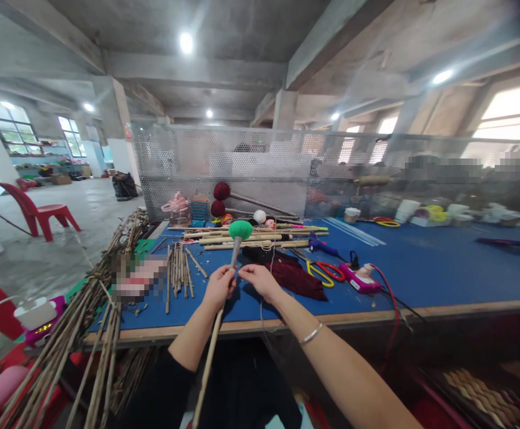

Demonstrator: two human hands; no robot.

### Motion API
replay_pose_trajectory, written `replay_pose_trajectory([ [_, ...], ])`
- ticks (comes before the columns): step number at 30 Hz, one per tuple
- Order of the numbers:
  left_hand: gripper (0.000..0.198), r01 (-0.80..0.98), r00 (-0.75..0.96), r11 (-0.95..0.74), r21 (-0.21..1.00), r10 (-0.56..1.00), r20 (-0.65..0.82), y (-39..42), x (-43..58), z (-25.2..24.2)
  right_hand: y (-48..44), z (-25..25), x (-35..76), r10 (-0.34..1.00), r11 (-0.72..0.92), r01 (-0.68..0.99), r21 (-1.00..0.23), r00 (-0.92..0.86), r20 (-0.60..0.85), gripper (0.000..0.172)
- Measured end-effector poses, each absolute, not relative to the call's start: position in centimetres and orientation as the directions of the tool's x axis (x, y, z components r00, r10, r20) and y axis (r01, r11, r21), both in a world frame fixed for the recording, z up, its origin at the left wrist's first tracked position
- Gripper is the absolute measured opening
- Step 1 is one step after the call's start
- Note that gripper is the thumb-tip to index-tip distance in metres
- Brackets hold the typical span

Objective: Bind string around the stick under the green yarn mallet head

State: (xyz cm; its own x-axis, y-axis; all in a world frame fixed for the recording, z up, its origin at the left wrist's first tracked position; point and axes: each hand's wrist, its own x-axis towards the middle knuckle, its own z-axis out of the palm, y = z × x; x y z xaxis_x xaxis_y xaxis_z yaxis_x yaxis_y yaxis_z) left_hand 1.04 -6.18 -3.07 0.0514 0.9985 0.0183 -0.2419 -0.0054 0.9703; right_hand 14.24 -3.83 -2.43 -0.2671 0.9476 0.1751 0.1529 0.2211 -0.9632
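Note:
My left hand (pixel 219 287) is closed round a long thin bamboo stick (pixel 210 353) that carries a green ball head (pixel 241 230) at its top. The stick runs down past the table edge toward me. My right hand (pixel 259 279) sits just right of the stick with its fingers pinched near the shaft, on a thin white thread (pixel 266 253) as far as I can make out. Both hands hover over the near part of the blue table (pixel 443 268). Dark red cloth (pixel 296 277) lies right behind my right hand.
Yellow and red scissors (pixel 325 273) and a pink glue gun (pixel 361 279) with a red cord lie to the right. Bamboo sticks (pixel 246 238), short sticks (pixel 179 271) and red-headed mallets (pixel 222 192) lie before a mesh screen (pixel 224 161). Long cane bundles (pixel 90 310) lean at left; a red chair (pixel 40 211) stands beyond.

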Motion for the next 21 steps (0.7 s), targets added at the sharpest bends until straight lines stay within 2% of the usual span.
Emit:
replay_pose_trajectory([
  [4,0.05,-0.271,-0.023,-0.025,0.962,1.0,0.019,-6.3,1.2,-2.8,-3.4,-3.1,14.2,0.964,0.202,0.122,-0.972,-0.198,0.176,0.027],
  [9,0.037,-0.268,-0.13,-0.046,0.962,0.991,0.011,-5.6,1.1,-3.3,-2.4,-2.8,13.7,0.969,0.184,0.148,-0.972,-0.194,0.154,0.028],
  [13,0.034,-0.285,-0.193,-0.04,0.958,0.981,-0.017,-5.2,0.9,-3.6,-1.6,-2.4,13.4,0.96,0.256,0.216,-0.942,-0.17,0.221,0.026],
  [17,0.03,-0.266,-0.272,-0.04,0.963,0.962,-0.035,-5.2,0.9,-3.6,-1.3,-2.8,13.3,0.953,0.267,0.242,-0.933,-0.207,0.219,0.026],
  [21,0.03,-0.265,-0.278,-0.068,0.962,0.961,-0.008,-5.4,1.0,-3.6,-1.4,-3.5,13.4,0.947,0.277,0.241,-0.93,-0.232,0.222,0.026],
])
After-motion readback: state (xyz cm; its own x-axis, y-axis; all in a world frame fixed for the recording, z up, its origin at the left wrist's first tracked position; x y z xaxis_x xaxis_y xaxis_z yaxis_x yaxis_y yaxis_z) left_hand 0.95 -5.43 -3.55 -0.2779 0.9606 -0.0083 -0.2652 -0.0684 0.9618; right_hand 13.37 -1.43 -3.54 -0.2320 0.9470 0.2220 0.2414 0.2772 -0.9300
